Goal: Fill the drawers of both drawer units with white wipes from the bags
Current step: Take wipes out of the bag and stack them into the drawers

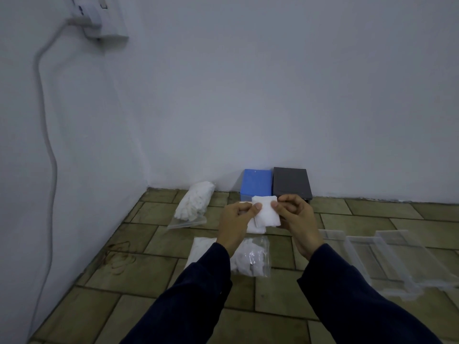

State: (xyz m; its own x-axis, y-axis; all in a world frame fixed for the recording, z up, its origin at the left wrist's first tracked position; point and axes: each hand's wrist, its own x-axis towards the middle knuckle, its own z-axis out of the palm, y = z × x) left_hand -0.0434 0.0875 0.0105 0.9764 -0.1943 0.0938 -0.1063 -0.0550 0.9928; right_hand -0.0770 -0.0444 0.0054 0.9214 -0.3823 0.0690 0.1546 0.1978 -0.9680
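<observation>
Both hands hold a white wipe (267,211) up in front of the drawer units. My left hand (237,222) pinches its left edge and my right hand (296,219) pinches its top right corner. More white wipe hangs below it. Against the wall stand a blue drawer unit (255,181) and a dark grey drawer unit (291,181), side by side. A clear bag of white wipes (250,259) lies on the floor under my left wrist. A second full bag of wipes (195,203) lies further left near the wall.
Several clear plastic drawers (387,259) lie on the tiled floor at the right. A white cable (46,135) hangs down the left wall from a socket (99,18). The floor is brown tile (154,281).
</observation>
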